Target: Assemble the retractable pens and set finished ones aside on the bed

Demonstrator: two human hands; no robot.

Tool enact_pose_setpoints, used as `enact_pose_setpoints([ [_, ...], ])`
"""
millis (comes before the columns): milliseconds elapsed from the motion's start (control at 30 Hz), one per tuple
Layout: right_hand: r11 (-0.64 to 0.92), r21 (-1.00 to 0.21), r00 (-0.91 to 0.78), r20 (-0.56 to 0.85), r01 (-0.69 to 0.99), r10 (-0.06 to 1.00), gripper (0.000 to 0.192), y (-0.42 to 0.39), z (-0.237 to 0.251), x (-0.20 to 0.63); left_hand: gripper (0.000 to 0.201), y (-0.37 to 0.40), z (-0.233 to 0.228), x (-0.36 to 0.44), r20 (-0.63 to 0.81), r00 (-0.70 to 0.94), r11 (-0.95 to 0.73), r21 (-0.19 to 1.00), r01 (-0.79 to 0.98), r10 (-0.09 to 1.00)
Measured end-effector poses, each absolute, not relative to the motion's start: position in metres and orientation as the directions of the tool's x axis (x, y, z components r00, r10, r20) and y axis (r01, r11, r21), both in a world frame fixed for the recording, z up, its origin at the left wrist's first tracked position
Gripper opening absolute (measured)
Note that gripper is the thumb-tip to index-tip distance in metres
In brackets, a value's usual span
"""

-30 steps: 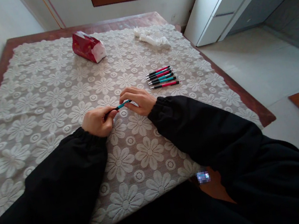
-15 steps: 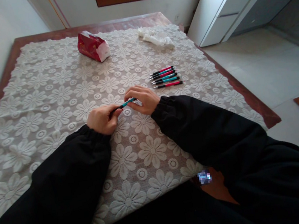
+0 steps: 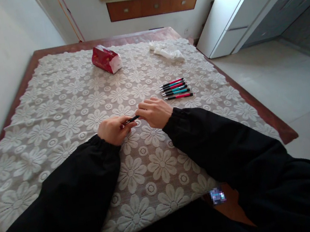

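Black pen [image 3: 132,119] spans between both hands' fingers [image 3: 142,113], pinched at each end.

Home dining room: lace tablecloth [image 3: 61,108], tissue pack [image 3: 106,59], wooden cabinet [image 3: 154,6].

Most of the pen [image 3: 132,119] is hidden inside the left hand [image 3: 114,130] and right hand [image 3: 156,112] that close on it; only a short dark stretch shows between them, its tip and colour unreadable. Beyond the grip, the row of pens [image 3: 176,89] is too small to count surely. A blurred patch [image 3: 217,195] sits nearer the body.
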State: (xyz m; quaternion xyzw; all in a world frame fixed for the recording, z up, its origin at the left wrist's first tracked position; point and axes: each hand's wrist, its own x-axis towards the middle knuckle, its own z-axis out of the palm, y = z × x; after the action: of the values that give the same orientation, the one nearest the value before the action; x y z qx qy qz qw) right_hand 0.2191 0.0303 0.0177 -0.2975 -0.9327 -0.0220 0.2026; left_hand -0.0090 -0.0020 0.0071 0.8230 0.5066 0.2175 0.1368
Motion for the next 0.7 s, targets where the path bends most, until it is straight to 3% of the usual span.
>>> enact_pose_setpoints([
  [167,0.664,-0.159,-0.599,0.317,0.731,0.736,0.008,0.080,0.057,0.285,0.037,-0.001,0.006,-0.009,0.186,0.399,-0.439,0.465,0.769,0.898],
  [300,0.494,-0.136,-0.440,0.298,0.859,0.847,0.024,0.117,0.062,0.334,0.038,0.000,0.005,-0.008,0.175,0.465,-0.491,0.446,0.749,0.868],
  [500,0.398,-0.104,-0.353,0.296,0.912,0.887,0.034,0.132,0.023,0.346,0.037,-0.001,0.004,-0.008,0.200,0.483,-0.520,0.418,0.745,0.852],
  [700,0.420,-0.151,-0.379,0.241,0.895,0.894,0.037,0.140,0.004,0.350,0.037,-0.001,0.003,-0.008,0.212,0.506,-0.547,0.402,0.735,0.836],
])
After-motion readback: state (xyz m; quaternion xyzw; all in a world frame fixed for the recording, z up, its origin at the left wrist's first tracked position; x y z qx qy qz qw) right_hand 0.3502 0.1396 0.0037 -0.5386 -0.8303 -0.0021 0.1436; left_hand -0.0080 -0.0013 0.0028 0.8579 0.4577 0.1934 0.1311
